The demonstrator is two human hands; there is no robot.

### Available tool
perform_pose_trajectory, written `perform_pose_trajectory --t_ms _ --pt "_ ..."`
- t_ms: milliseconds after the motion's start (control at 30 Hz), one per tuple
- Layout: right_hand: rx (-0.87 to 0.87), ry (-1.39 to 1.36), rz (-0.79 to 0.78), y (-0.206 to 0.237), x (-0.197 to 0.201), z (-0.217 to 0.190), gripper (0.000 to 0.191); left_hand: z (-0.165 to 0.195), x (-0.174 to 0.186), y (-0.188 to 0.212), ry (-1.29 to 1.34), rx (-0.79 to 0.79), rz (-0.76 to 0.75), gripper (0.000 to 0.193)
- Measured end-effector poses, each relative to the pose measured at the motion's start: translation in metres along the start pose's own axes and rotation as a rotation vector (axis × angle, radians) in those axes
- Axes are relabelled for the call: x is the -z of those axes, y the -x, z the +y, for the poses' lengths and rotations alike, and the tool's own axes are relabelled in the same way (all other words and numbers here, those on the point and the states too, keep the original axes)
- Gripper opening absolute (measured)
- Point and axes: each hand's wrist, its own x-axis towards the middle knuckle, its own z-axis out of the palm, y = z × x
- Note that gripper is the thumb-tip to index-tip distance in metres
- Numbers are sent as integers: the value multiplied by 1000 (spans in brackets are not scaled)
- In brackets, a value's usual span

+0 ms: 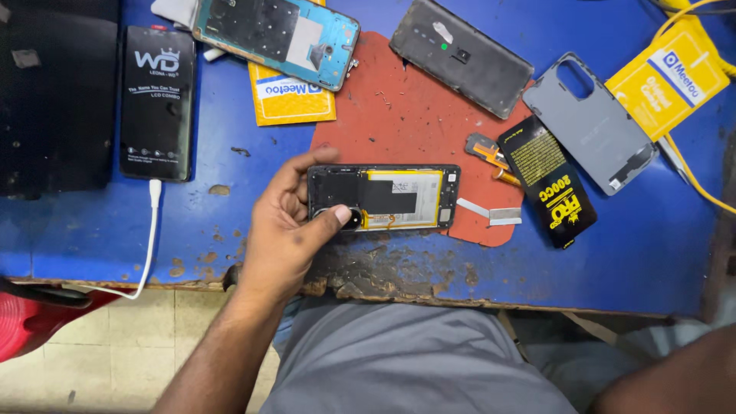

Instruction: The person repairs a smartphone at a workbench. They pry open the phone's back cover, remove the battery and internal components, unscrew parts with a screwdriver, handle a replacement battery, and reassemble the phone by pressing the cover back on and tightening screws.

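Head view: left hand point(287, 222) pinching the left end of an opened rectangular phone point(383, 198), glossy battery exposed, on a worn red mat point(406, 115). At four o'clock, right forearm only; grip unseen. Chipped blue table point(230, 165).

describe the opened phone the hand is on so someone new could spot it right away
On the blue table, find the red mat. At its lower left edge lies the opened phone, gripped by the left hand. Unlike the other phone shells nearby, it shows a yellow-edged battery.
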Motion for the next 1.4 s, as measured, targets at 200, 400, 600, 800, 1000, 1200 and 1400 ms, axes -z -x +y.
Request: perform_pose_trajectory --t_ms 200,400,600,800,1000,1200,1400 --pt "32 -73 -288 34 -38 -52 45 -7 -1 2 -99 68 -29 32" --pt "172 30 -250 32 -57 -81 38 -15 -21 5 158 6 116 26" --pt "240 163 -184 21 -66 -97 39 -21 -23 6 153 -67 116 18" --pt "280 203 -164 21 -74 -105 37 -27 -17 10 161 -92 77 16" --pt "272 208 -161 19 -77 -110 35 -29 -16 11 195 -113 78 18" --pt "266 187 -121 15 -75 -113 38 -32 -16 11 187 -125 95 20" --pt "257 193 -163 16 -80 -126 36 -35 -14 13 132 -112 113 23"
